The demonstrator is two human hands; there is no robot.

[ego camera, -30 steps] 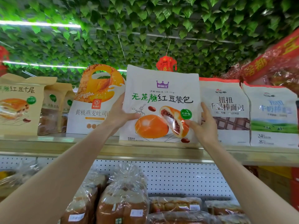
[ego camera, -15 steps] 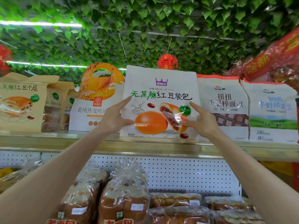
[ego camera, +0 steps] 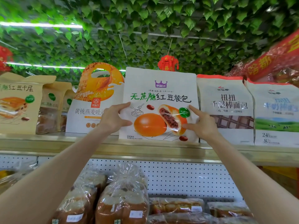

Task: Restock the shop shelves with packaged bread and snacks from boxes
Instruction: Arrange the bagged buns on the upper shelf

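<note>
Left hand: left hand (ego camera: 113, 118) raised to the top shelf, fingers spread and half open, thumb and fingertips resting against the left edge of the white bread bag (ego camera: 159, 104); a light steadying touch, not a closed grasp.
Right hand: right hand (ego camera: 201, 122) likewise open, fingers extended, touching the bag's right edge low down.
Bag position: upright on the top shelf (ego camera: 48, 143), between both hands, its base on the shelf at the front lip.
Neighbours: peach toast box (ego camera: 90, 113) just beside on the left, partly overlapped; chocolate bread bag (ego camera: 226, 109) touching or nearly so on the right.
Step in hand: squaring the bag in its slot, judged nearly complete.
Next move: release both hands evenly, checking that the bag stands unaided.
Risk: tall soft pack may tip forward.
Beyond: hanging leaves (ego camera: 145, 21) overhead.
</note>
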